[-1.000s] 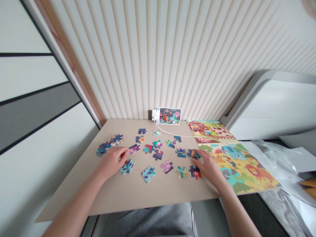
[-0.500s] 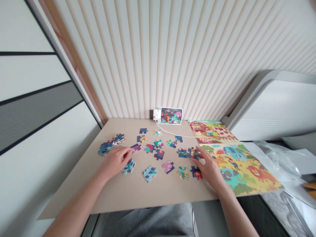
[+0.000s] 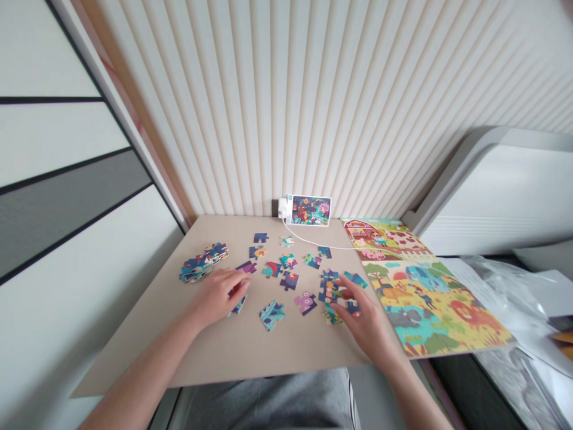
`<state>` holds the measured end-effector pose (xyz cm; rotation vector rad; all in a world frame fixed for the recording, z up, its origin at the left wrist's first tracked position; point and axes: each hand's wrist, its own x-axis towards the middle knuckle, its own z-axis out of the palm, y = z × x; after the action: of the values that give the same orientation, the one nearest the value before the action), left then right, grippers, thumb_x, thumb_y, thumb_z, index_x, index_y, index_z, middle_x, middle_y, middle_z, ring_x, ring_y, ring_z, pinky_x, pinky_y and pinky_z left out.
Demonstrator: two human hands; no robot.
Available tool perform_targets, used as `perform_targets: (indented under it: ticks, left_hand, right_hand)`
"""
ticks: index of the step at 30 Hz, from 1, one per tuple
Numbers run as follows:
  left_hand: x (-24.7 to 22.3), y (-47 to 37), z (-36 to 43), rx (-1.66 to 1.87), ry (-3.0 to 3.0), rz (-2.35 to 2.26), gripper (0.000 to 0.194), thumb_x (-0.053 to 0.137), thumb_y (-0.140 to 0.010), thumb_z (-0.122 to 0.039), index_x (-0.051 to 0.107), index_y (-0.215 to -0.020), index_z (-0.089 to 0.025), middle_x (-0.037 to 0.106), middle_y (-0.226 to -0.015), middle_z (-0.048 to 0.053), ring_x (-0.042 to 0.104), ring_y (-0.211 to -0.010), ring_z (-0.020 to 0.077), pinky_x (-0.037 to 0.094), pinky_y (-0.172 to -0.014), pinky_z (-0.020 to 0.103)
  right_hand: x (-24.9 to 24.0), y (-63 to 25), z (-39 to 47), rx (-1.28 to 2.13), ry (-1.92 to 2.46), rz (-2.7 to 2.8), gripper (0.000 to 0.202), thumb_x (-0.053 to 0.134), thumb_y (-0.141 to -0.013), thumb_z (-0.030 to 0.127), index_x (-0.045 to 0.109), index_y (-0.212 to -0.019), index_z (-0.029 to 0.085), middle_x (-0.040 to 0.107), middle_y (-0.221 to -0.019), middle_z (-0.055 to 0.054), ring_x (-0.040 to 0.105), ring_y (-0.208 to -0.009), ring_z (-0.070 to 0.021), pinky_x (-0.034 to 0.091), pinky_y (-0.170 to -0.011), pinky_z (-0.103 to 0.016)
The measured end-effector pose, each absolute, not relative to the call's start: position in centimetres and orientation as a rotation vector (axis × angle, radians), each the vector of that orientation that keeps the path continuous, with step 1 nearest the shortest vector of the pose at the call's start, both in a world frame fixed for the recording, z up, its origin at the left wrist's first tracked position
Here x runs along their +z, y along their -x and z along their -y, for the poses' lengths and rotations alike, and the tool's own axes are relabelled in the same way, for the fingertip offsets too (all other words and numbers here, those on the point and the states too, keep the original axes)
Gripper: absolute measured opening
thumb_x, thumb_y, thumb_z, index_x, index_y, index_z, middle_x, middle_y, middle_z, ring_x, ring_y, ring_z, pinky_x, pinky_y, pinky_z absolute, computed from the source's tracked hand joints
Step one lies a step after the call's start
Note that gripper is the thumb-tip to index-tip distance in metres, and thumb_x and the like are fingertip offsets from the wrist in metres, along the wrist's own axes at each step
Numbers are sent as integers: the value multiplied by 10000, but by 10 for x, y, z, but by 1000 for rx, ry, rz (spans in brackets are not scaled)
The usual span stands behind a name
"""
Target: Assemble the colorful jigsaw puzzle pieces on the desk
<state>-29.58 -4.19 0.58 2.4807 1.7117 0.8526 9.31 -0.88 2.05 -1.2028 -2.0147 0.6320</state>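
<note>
My right hand [image 3: 360,310] has thumb and forefinger around a dark blue and orange puzzle piece [image 3: 330,291], which lies against the lower side of another dark blue piece [image 3: 330,275]. A teal and blue piece [image 3: 357,279] lies beyond its fingers. Below are a green-and-yellow piece [image 3: 331,315] and a dark blue one [image 3: 353,307], both partly covered by the hand. My left hand [image 3: 219,294] rests with curled fingers and no visible piece in them, beside a purple piece [image 3: 245,267]. It partly hides a teal leaf-patterned piece [image 3: 238,306].
Several loose pieces lie mid-table, among them a pink one [image 3: 305,303] and a teal one [image 3: 271,315]. A pile of pieces [image 3: 203,263] sits at left. A picture card [image 3: 308,210] leans by a white charger [image 3: 282,208] with its cable. Two assembled puzzles [image 3: 436,307] lie at right.
My right hand has moved left with the puzzle piece, bringing it below the dark blue piece, and a teal piece now shows behind it. My left hand has shifted slightly right.
</note>
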Motion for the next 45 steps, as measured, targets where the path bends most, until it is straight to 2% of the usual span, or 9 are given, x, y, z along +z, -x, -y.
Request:
perform_targets:
  ticks: [4,8,19,23,28,31,37,40,45]
  left_hand:
    - [18,279,50,765,-2614,-1489,480,578,-977,-393,524,-1425,-230,704,-1066,75,645,-1028,221,459,-1041,419]
    - [29,253,61,675,-2729,-1344,657,658,-918,-482,460,-1490,-228,644,-1281,117,599,-1177,267,452,-1070,441]
    - [30,205,81,721,-2685,-1442,506,680,-918,-320,543,-1387,-187,650,-1256,110,622,-1110,260,518,-981,411]
    - [25,209,69,768,-2739,-1493,488,650,-937,-262,529,-1403,-184,653,-1259,112,625,-1121,259,505,-1001,421]
    - [14,220,54,877,-2728,-1612,551,645,-940,-290,482,-1454,-177,654,-1250,127,627,-1141,272,494,-1015,436]
    - [10,222,51,891,-2702,-1656,574,645,-938,-296,465,-1470,-183,664,-1229,122,636,-1127,272,498,-1010,439]
    - [9,219,55,867,-2671,-1641,594,631,-950,-301,423,-1494,-188,656,-1252,123,627,-1150,271,490,-1015,438]
    - [9,218,56,874,-2667,-1613,592,613,-961,-306,406,-1505,-206,657,-1247,122,629,-1147,269,495,-1004,432]
    - [11,214,57,886,-2660,-1617,577,611,-963,-308,415,-1497,-211,661,-1234,118,637,-1131,268,500,-991,425]
  right_hand:
    - [23,-66,39,763,1069,2100,543,653,-925,283,512,-1448,331,630,-1349,-71,666,-1122,-229,551,-993,-371]
    - [27,-40,55,846,945,2129,540,661,-923,239,528,-1439,326,618,-1373,-76,625,-1217,-236,516,-1064,-373]
    - [28,-33,53,836,826,2159,455,612,-960,261,537,-1408,287,592,-1390,-85,567,-1298,-228,474,-1115,-385]
    - [32,-52,32,633,993,2215,445,584,-976,337,536,-1415,281,567,-1419,-89,542,-1316,-243,466,-1110,-401]
    - [14,-111,-23,122,1480,2148,370,512,-984,369,661,-1275,195,662,-1263,-149,590,-1209,-325,433,-1073,-518]
    - [-2,-139,-42,23,1653,2156,421,545,-953,402,656,-1288,173,668,-1261,-167,586,-1204,-349,456,-1018,-495]
    - [-10,-147,-47,43,1666,2109,511,610,-897,444,631,-1335,180,647,-1265,-177,577,-1188,-368,453,-981,-492]
    - [-5,-142,-48,177,1602,2020,526,627,-862,409,633,-1337,182,638,-1205,-148,623,-1077,-321,484,-929,-453]
    - [10,-135,-46,415,1547,1851,392,577,-885,441,737,-1116,167,680,-997,-111,649,-820,-248,511,-798,-402]
